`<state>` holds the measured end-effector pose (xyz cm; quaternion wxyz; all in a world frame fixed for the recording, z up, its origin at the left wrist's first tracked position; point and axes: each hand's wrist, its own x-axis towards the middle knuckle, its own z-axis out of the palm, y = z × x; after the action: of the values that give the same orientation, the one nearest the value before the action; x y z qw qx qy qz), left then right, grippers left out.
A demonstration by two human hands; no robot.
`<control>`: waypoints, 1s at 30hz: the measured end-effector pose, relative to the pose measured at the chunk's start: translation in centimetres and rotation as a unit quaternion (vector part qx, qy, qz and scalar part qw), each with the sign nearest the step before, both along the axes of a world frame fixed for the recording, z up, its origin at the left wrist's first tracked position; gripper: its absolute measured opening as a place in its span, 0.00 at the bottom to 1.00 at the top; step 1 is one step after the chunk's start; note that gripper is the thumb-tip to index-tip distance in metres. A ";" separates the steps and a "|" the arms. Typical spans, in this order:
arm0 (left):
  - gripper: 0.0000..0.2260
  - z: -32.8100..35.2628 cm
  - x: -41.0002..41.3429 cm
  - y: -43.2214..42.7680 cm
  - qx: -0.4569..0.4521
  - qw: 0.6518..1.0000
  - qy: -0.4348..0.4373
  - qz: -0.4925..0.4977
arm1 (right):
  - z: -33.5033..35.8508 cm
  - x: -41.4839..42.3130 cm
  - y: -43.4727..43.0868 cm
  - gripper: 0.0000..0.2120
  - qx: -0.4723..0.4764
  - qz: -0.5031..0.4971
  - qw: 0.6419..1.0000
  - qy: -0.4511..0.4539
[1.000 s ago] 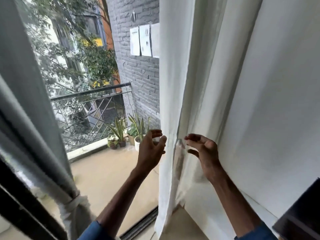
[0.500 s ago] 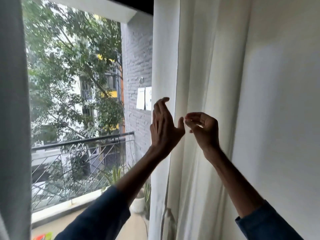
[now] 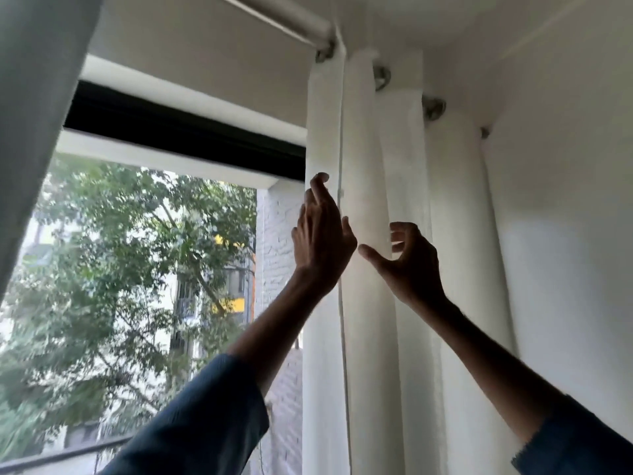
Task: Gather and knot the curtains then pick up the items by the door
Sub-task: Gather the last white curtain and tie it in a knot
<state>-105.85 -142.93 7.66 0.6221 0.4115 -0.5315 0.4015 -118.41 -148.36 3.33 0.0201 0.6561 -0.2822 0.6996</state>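
Both hands: my left hand (image 3: 322, 234) flat at curtain (image 3: 370, 354) edge; right hand (image 3: 412, 269) before its middle, fingers (image 3: 406, 229) wide, empty.
Risk: I grab too little curtain; knot slips.

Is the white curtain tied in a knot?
No, the white curtain hangs from the rod in straight, loose folds down the whole picture.

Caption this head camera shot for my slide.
Left hand and right hand flank a fold of the white curtain below its rod.
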 end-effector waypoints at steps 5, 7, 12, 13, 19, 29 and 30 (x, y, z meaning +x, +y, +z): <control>0.20 7.5 -0.1 0.2 -0.018 0.996 -0.024 0.079 | 7.2 1.6 -2.1 0.27 -0.049 -0.012 0.999 -0.013; 0.18 10.2 -0.6 0.1 -0.005 0.992 -0.021 0.128 | 9.8 2.2 -2.3 0.24 -0.070 -0.010 0.997 -0.020; 0.13 15.2 -0.6 0.2 0.026 0.977 -0.026 0.209 | 13.9 2.1 -3.0 0.22 -0.116 -0.030 0.992 -0.043; 0.11 15.8 0.2 0.6 0.022 0.973 -0.022 0.227 | 14.6 2.0 -3.2 0.20 -0.116 -0.027 0.992 -0.048; 0.13 18.3 8.2 6.3 -0.007 0.944 0.057 0.326 | 17.5 2.5 -3.3 0.14 -0.102 0.039 0.993 -0.046; 0.14 18.1 18.7 20.3 -0.076 0.870 0.126 0.470 | 20.2 7.1 0.7 0.29 -0.066 0.119 0.989 -0.055; 0.14 18.0 19.0 21.1 -0.082 0.868 0.121 0.475 | 20.2 7.5 1.2 0.32 -0.055 0.127 0.989 -0.056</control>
<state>-86.85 -121.80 25.66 0.4469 0.6072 -0.1573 0.6378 -110.90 -147.14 23.55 -0.0484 0.6439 -0.1585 0.7470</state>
